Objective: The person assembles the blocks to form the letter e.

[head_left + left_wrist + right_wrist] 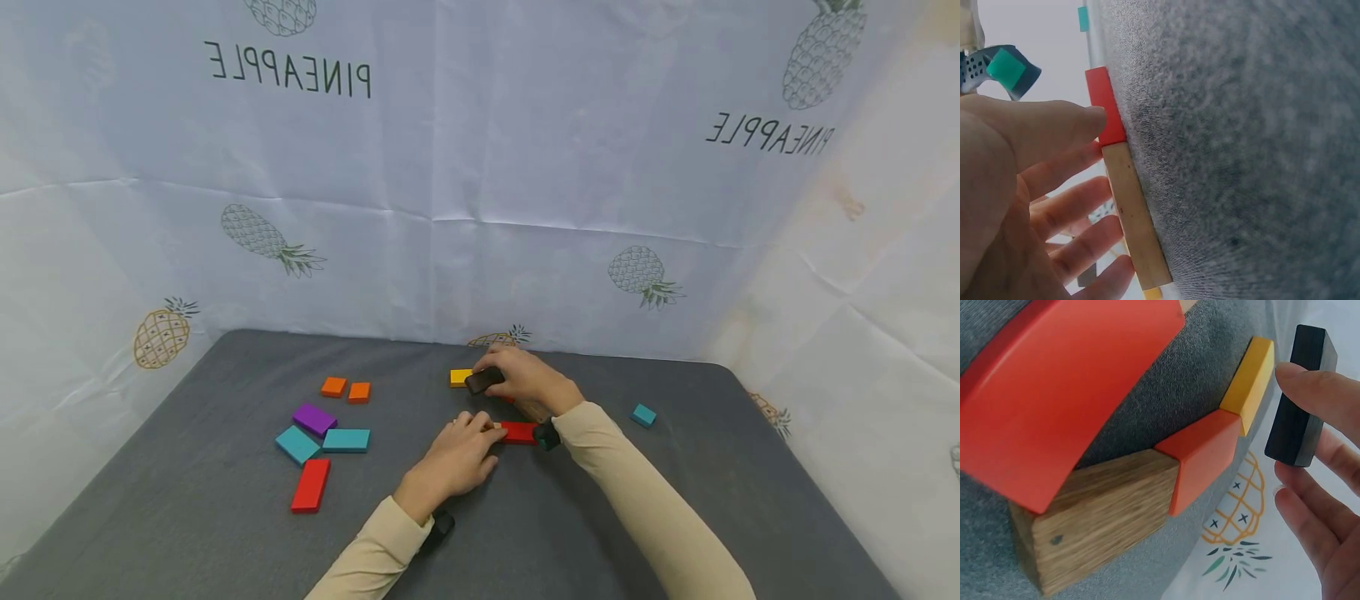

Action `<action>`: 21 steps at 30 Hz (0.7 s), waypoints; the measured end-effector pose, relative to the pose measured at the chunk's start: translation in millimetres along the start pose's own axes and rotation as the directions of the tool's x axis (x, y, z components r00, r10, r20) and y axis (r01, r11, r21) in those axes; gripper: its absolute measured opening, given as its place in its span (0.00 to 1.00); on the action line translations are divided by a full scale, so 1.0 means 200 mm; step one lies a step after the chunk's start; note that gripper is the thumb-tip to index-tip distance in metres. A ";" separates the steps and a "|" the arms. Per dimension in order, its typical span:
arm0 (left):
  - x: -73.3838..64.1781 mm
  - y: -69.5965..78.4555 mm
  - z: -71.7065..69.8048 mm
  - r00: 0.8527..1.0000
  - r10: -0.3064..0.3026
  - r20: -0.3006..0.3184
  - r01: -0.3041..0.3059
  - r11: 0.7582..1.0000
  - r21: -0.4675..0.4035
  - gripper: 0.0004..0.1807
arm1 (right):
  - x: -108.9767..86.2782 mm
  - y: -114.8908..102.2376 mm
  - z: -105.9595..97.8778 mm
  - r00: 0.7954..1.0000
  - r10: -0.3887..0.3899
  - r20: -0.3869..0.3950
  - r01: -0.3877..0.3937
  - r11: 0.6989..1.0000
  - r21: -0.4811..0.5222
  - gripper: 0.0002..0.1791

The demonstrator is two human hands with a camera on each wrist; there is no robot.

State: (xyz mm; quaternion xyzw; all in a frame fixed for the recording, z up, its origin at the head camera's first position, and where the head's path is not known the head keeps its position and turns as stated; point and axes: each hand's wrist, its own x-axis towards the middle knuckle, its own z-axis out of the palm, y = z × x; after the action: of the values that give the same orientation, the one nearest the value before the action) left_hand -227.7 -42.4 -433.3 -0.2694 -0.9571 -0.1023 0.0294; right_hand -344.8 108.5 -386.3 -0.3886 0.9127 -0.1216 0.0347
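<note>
My right hand (pixel 528 377) pinches a black block (pixel 1300 397) between thumb and fingertips, raised above the table. Below it a yellow block (pixel 1250 381), an orange-red block (pixel 1204 459) and a brown wooden block (pixel 1110 500) stand end to end in a bent line. The brown block meets a red block (pixel 519 432) near the right wrist. My left hand (pixel 459 454) rests beside the near side of this outline. Its thumb touches the red block's end, and its loosely extended fingers lie along a light wooden block (pixel 1138 219), mostly hidden in the head view.
On the left lie two orange blocks (pixel 347 390), a purple block (pixel 314 420), two teal blocks (pixel 346 441) and another red block (pixel 311 486). A small teal block (pixel 643 415) lies to the right. Behind the grey table (pixel 225 533) hangs a pineapple-print cloth (pixel 480 150).
</note>
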 end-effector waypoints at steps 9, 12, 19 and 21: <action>-0.01 0.01 0.00 1.000 0.008 -0.001 -0.008 1.000 0.004 0.23 | 0.06 -0.04 0.02 0.998 -0.032 0.056 0.034 0.999 -0.026 0.21; -0.01 0.00 0.01 1.000 0.015 -0.011 -0.015 1.000 0.009 0.23 | 0.08 -0.06 0.02 0.997 -0.036 0.072 0.039 0.998 -0.041 0.21; -0.01 0.00 0.01 1.000 0.017 -0.005 -0.017 1.000 0.012 0.23 | 0.13 -0.11 0.03 0.991 -0.083 0.106 0.090 0.994 -0.059 0.20; -0.01 -0.01 0.01 1.000 0.019 0.001 -0.019 1.000 0.018 0.23 | 0.14 -0.13 0.04 0.988 -0.084 0.127 0.093 0.994 -0.064 0.20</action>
State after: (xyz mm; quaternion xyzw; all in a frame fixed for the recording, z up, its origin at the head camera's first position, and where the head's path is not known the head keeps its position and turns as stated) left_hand -226.2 -44.3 -435.1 -0.2781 -0.9555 -0.0933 0.0325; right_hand -345.6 69.3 -386.5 -0.4366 0.8943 -0.0666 0.0721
